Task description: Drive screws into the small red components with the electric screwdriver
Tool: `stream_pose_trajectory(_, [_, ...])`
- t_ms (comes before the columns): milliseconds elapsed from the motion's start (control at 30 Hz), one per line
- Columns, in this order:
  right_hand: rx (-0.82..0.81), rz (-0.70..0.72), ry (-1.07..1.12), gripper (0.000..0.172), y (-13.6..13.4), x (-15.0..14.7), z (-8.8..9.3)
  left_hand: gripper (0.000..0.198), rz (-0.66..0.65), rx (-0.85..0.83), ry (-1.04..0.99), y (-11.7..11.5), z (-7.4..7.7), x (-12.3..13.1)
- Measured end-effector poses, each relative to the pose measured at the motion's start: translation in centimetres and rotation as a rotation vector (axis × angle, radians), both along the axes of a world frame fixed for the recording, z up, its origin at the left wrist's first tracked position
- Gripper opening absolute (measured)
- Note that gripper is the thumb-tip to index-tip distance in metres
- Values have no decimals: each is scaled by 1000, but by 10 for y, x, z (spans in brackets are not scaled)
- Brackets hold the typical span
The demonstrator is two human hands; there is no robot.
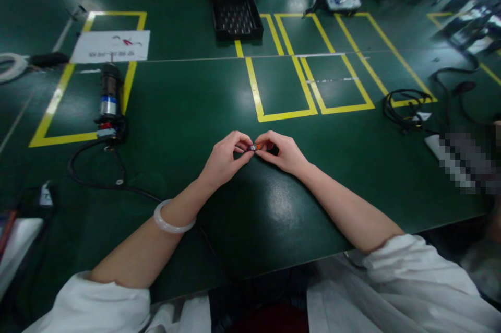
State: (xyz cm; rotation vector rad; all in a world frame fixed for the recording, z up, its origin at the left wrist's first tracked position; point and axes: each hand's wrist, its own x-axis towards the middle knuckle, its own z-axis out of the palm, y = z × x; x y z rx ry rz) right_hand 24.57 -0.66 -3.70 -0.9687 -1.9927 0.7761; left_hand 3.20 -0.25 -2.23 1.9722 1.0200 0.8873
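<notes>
In the head view, my left hand and my right hand meet over the near middle of the green table. Between their fingertips is a tiny part with a silvery middle and an orange end. Thumb and forefinger of each hand pinch it, the left on the metal side and the right on the orange side. Its exact kind is too small to tell. A pale bangle circles my left wrist.
A corded electric screwdriver lies left, near a white printed sheet. Across the table, another person's hands are over a black tray of small parts. Coiled black cable lies right. White devices sit at the back.
</notes>
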Motion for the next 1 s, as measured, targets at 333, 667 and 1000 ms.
stream_pose_trajectory(333, [-43, 9, -13, 11, 3, 2, 2, 17, -9, -1, 57, -1, 2, -1])
stream_pose_trajectory(667, [-190, -18, 30, 14, 6, 5, 1, 41, 318, 258, 562, 48, 37, -73])
stream_pose_trajectory(1000, [-212, -25, 39, 13, 6, 4, 1, 79, 745, -391, 1217, 87, 44, -230])
